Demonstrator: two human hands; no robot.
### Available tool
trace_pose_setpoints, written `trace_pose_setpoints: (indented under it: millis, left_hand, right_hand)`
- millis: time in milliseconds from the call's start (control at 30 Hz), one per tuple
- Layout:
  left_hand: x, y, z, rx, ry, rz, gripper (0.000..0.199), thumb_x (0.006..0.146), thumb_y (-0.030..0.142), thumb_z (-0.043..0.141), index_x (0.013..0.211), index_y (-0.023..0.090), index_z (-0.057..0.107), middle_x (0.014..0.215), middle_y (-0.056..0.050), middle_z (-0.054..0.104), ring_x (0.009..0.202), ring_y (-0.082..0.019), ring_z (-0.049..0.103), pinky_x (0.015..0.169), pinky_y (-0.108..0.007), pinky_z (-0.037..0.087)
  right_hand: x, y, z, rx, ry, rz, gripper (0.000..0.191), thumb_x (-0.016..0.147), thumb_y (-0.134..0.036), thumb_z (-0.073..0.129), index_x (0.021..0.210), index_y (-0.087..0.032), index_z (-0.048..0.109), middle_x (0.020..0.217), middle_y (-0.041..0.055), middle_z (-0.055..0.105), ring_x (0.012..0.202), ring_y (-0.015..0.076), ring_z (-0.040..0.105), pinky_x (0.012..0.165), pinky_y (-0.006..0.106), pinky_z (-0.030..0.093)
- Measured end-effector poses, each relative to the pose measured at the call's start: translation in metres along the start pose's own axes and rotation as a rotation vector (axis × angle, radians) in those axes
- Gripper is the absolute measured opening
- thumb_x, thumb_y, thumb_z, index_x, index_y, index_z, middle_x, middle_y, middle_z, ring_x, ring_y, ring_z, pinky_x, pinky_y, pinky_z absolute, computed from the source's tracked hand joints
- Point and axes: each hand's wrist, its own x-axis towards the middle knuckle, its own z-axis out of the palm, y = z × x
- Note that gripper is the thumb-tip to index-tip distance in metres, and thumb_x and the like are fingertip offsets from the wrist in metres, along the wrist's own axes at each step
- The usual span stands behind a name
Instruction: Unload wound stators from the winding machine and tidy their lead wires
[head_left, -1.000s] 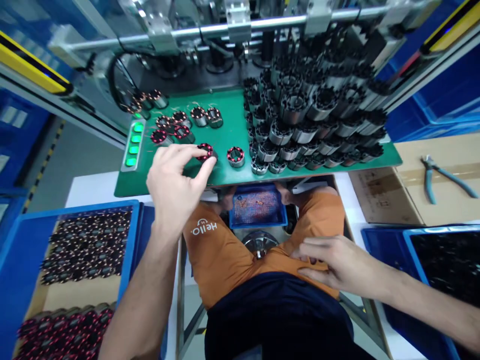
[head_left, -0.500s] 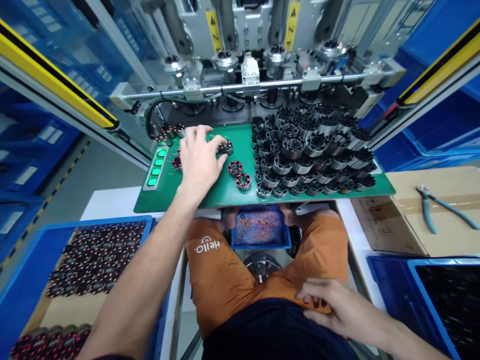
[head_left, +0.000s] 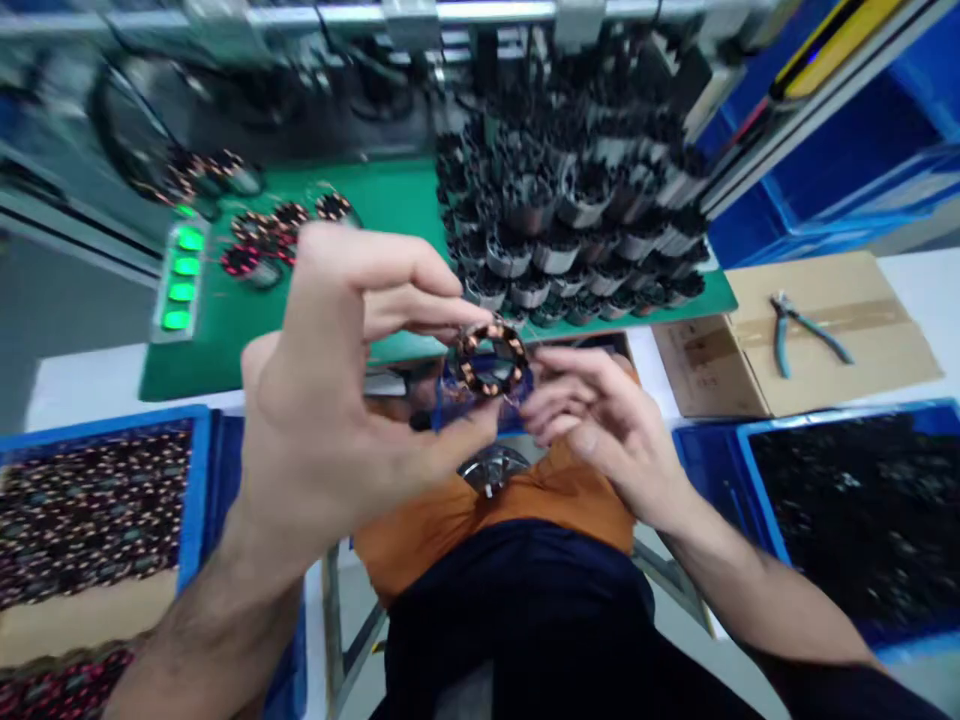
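Observation:
My left hand (head_left: 337, 390) is closed on a wound motor stator (head_left: 491, 360), fingers above it and thumb beneath. The ring has a black rim, copper-coloured windings and thin loose wire ends. It is held up over the front edge of the green work plate (head_left: 390, 200), tilted so its open centre faces me. Close to its right side is my right hand (head_left: 600, 420), its fingers half bent and apart, with nothing visible in them; whether the fingertips touch the stator I cannot tell. Several wound stators (head_left: 262, 240) with copper and red windings sit at the plate's left.
Bare black-topped stator cores (head_left: 555, 220) stand stacked on the plate's right. Green-lit buttons (head_left: 184, 290) are at its left end. Cutting pliers (head_left: 810, 330) lie on a cardboard box (head_left: 855, 290). Blue bins (head_left: 196, 480) of parts flank me. A machine bar (head_left: 487, 12) crosses the back.
My left hand has come from the plate towards me with a stator in it. My right hand has risen from my lap to beside the stator. The camera view has shifted closer and down.

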Motion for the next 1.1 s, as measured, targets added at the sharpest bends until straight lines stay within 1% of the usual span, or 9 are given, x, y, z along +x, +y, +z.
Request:
trace_pose_setpoints:
  millis: [67,200,367,533,667,733,867,967,1100]
  left_hand:
    - [-0.023,0.006,0.011,-0.082,-0.043,-0.025,0.065,0.086,0.027,0.094,0.142,0.034,0.061,0.136,0.000,0.067,0.117,-0.023,0.082,0.096,-0.036,0.075]
    - [-0.058,0.000,0.025,-0.070,0.012,-0.105,0.075,0.087,0.027,0.097,0.154,0.036,0.063,0.137,0.005,0.079,0.112,-0.020,0.084,0.097,-0.032,0.075]
    - [-0.075,-0.008,0.028,0.041,0.129,-0.038,0.039,0.092,0.023,0.094,0.128,0.037,0.083,0.119,0.011,0.087,0.099,-0.016,0.086,0.092,-0.033,0.073]
    - [-0.092,-0.024,0.027,0.088,0.033,0.033,0.029,0.094,0.016,0.088,0.115,0.036,0.084,0.111,0.010,0.088,0.100,-0.017,0.085,0.114,-0.040,0.065]
    - [-0.112,-0.048,0.042,0.131,-0.168,-0.030,0.017,0.098,0.023,0.085,0.110,0.035,0.084,0.108,0.009,0.088,0.096,-0.017,0.085,0.122,-0.045,0.057]
    - [-0.115,-0.051,0.050,0.087,-0.170,-0.102,0.010,0.100,0.025,0.082,0.102,0.034,0.085,0.099,0.009,0.087,0.086,-0.016,0.084,0.113,-0.042,0.061]
    - [-0.099,-0.036,0.048,-0.137,0.092,-0.258,0.014,0.092,0.023,0.091,0.102,0.033,0.087,0.100,0.006,0.087,0.092,-0.019,0.083,0.094,-0.038,0.066]
    - [-0.084,-0.021,0.042,-0.330,0.151,-0.303,0.033,0.085,0.026,0.099,0.114,0.034,0.087,0.121,0.002,0.086,0.115,-0.025,0.082,0.107,-0.048,0.064]
    - [-0.083,-0.013,0.050,-0.410,0.091,-0.402,0.005,0.100,0.036,0.085,0.105,0.035,0.085,0.127,0.002,0.081,0.126,-0.024,0.075,0.117,-0.052,0.059]
  right_hand:
    - [0.008,-0.002,0.005,0.125,-0.077,0.066,0.076,0.096,-0.062,0.085,0.160,-0.030,0.058,0.114,0.0051,0.081,0.104,0.0214,0.079,0.094,0.035,0.067]
    - [0.007,0.005,0.005,0.235,-0.129,0.204,0.062,0.100,-0.051,0.083,0.154,-0.028,0.063,0.122,0.0059,0.083,0.110,0.0230,0.082,0.098,0.037,0.068]
    - [0.003,0.013,0.002,0.331,-0.108,0.252,0.052,0.098,-0.049,0.088,0.141,-0.024,0.072,0.113,0.0049,0.085,0.095,0.0185,0.083,0.083,0.028,0.070]
    - [0.005,0.011,0.001,0.321,-0.053,0.241,0.049,0.096,-0.047,0.090,0.137,-0.024,0.075,0.113,0.0046,0.085,0.084,0.0140,0.081,0.075,0.022,0.067]
    - [0.004,0.014,-0.004,0.342,0.023,0.135,0.043,0.093,-0.041,0.094,0.129,-0.027,0.078,0.108,0.0010,0.085,0.085,0.0131,0.081,0.073,0.020,0.067]
    - [0.003,0.018,-0.006,0.333,0.036,0.087,0.039,0.092,-0.039,0.095,0.126,-0.028,0.080,0.106,-0.0001,0.085,0.085,0.0130,0.082,0.074,0.021,0.068]
    - [-0.003,0.025,-0.004,0.260,0.039,0.016,0.039,0.087,-0.033,0.100,0.122,-0.028,0.083,0.109,0.0010,0.087,0.094,0.0169,0.085,0.084,0.027,0.072]
    - [-0.004,0.025,0.002,0.222,0.046,0.017,0.040,0.083,-0.024,0.102,0.119,-0.027,0.084,0.107,0.0008,0.088,0.097,0.0177,0.086,0.087,0.028,0.073]
    - [-0.005,0.023,0.003,0.217,0.022,0.027,0.042,0.081,-0.018,0.102,0.118,-0.026,0.084,0.106,0.0007,0.088,0.093,0.0156,0.086,0.083,0.024,0.071]
